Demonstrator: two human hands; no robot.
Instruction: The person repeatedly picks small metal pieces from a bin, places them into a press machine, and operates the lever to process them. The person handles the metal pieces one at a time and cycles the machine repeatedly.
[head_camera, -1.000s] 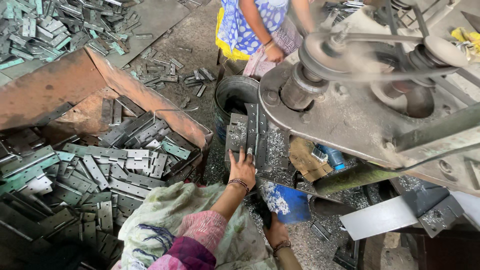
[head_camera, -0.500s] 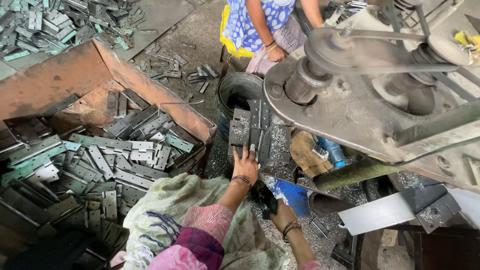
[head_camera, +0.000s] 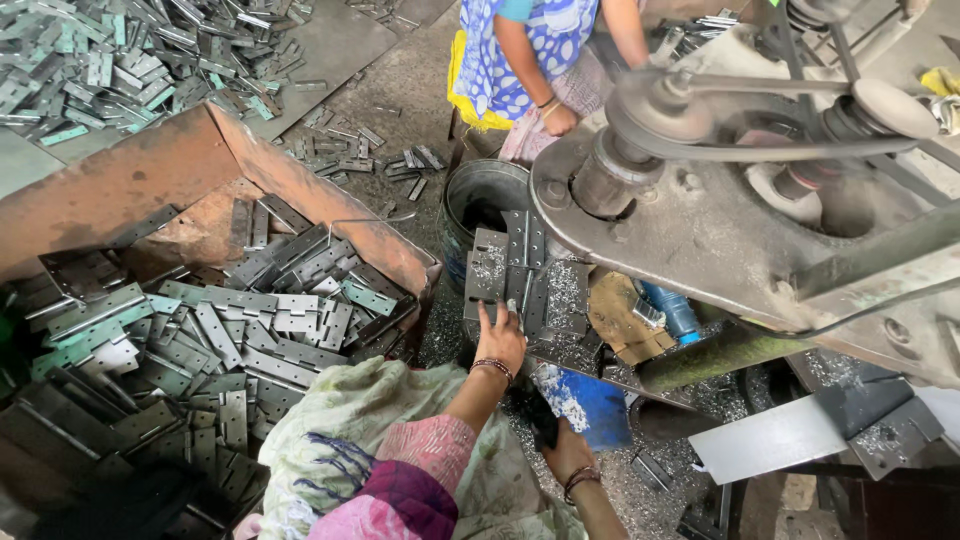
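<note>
My left hand (head_camera: 500, 340) reaches forward to a stack of grey perforated metal plates (head_camera: 505, 262) lying on the machine bed, and its fingers curl over the near edge of one plate. Lower down, my right hand (head_camera: 568, 455) is closed around a dark object (head_camera: 538, 418) whose kind I cannot tell, right beside a blue container (head_camera: 588, 405) dusted with metal filings. Bangles sit on both wrists. My lap is covered by a pale green cloth (head_camera: 345, 440).
A rusty bin (head_camera: 140, 180) at the left holds several flat metal plates (head_camera: 250, 320). A large belt-driven press (head_camera: 720, 200) fills the right. Behind the plates stands a dark round bucket (head_camera: 480, 195). Another person (head_camera: 540, 60) sits beyond it. More plates (head_camera: 130, 60) are heaped on the floor at the top left.
My left hand has stayed at the plate stack. My right hand has dropped lower beside the blue container with the dark object in it.
</note>
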